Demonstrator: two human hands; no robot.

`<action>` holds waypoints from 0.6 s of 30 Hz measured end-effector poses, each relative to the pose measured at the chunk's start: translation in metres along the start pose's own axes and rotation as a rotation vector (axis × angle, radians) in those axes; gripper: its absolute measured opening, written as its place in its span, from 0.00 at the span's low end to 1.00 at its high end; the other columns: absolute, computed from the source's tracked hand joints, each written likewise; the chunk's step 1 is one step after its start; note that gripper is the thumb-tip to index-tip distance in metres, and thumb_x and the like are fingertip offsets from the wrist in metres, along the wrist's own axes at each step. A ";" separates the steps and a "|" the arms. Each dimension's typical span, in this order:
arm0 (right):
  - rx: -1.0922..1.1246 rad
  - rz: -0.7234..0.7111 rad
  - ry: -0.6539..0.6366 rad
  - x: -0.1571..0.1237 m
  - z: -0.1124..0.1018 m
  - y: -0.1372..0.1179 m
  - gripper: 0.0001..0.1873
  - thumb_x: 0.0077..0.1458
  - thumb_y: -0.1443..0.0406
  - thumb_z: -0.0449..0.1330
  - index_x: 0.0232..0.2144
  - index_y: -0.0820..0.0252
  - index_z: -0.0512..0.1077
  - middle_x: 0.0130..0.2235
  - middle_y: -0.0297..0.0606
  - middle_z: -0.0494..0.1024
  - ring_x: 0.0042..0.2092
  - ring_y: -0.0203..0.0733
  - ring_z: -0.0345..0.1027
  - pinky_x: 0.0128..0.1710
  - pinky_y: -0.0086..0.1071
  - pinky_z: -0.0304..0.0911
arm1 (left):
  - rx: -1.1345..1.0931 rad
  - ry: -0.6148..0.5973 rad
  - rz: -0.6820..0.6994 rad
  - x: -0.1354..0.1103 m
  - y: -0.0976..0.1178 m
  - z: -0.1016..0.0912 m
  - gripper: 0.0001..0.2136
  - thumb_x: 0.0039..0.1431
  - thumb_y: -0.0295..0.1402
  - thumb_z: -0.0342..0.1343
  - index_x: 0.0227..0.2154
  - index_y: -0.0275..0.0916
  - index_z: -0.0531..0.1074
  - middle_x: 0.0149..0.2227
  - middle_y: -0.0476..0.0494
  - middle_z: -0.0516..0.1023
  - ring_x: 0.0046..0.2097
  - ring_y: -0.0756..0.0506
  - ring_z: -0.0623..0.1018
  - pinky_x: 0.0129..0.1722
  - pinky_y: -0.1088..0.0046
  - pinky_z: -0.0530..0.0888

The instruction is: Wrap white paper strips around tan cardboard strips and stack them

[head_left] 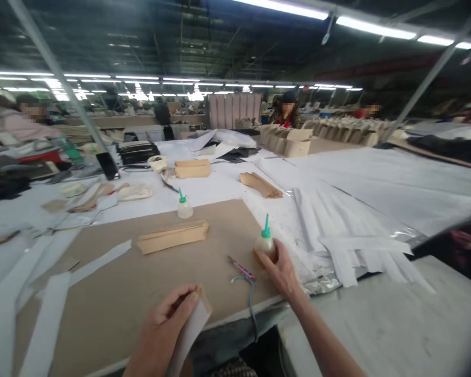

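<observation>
Squeeze bottle [264, 243], green nozzle upward, at right edge of brown board [113, 283]; right hand [277, 264] gripping its side. Left hand [172, 319] pinching tan-edged white strip [194, 322]. Pink tool [241, 268], blue cord [251, 298] near squeeze bottle. Second bottle [184, 210] farther back, behind tan strips [173, 238]. Lettering too small to tell.

Bare left hand [163, 324], bare right forearm [320, 327], dark patterned clothing [235, 368]

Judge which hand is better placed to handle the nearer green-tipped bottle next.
Right, most likely: the right hand has its fingers around the bottle, while the left hand is occupied, pinching a white strip.
</observation>
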State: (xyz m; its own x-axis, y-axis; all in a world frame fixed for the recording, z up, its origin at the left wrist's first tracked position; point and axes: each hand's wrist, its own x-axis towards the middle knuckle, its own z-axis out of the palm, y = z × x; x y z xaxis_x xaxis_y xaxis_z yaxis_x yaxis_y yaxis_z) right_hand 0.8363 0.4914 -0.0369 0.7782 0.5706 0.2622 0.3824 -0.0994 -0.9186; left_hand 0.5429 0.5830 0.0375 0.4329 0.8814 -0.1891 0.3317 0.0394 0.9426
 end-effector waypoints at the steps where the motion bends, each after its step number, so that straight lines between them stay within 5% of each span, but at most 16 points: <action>1: 0.040 0.020 -0.028 0.000 -0.002 -0.003 0.35 0.51 0.49 0.65 0.55 0.61 0.65 0.51 0.49 0.73 0.52 0.57 0.68 0.55 0.52 0.63 | -0.042 -0.013 -0.015 -0.001 0.002 0.001 0.26 0.51 0.55 0.62 0.45 0.40 0.81 0.43 0.42 0.84 0.44 0.40 0.80 0.42 0.71 0.76; 6: 0.396 0.109 -0.278 -0.032 -0.025 -0.028 0.30 0.62 0.51 0.57 0.62 0.52 0.60 0.51 0.45 0.75 0.48 0.52 0.72 0.43 0.43 0.71 | -0.183 0.015 -0.037 -0.005 0.001 0.006 0.25 0.52 0.54 0.63 0.43 0.38 0.81 0.39 0.40 0.83 0.37 0.44 0.78 0.33 0.75 0.73; 8: 0.379 0.086 -0.359 -0.055 -0.037 -0.038 0.30 0.60 0.50 0.60 0.60 0.53 0.66 0.57 0.47 0.73 0.54 0.55 0.70 0.49 0.43 0.70 | -0.193 0.032 -0.031 -0.007 -0.002 0.006 0.24 0.52 0.54 0.64 0.42 0.38 0.81 0.38 0.41 0.83 0.36 0.44 0.78 0.33 0.75 0.73; 11: 0.237 -0.003 -0.335 -0.083 -0.048 -0.048 0.32 0.54 0.49 0.66 0.57 0.54 0.70 0.61 0.48 0.70 0.58 0.59 0.67 0.51 0.41 0.70 | -0.226 0.023 -0.026 -0.010 -0.004 0.004 0.23 0.53 0.53 0.63 0.41 0.38 0.80 0.36 0.42 0.83 0.35 0.45 0.78 0.32 0.76 0.73; 18: 0.103 -0.092 -0.317 -0.108 -0.048 -0.074 0.28 0.54 0.54 0.67 0.55 0.54 0.70 0.52 0.48 0.77 0.50 0.57 0.75 0.44 0.37 0.74 | -0.262 0.057 -0.006 -0.017 0.005 0.005 0.21 0.55 0.52 0.62 0.38 0.38 0.79 0.35 0.43 0.82 0.34 0.45 0.77 0.31 0.76 0.72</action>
State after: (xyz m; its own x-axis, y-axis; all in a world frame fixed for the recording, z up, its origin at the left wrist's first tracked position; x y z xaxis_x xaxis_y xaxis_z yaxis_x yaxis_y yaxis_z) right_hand 0.7481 0.3978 0.0174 0.5436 0.7996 0.2553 0.3785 0.0379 -0.9248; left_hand 0.5412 0.5664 0.0443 0.3816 0.9055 -0.1857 0.1023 0.1583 0.9821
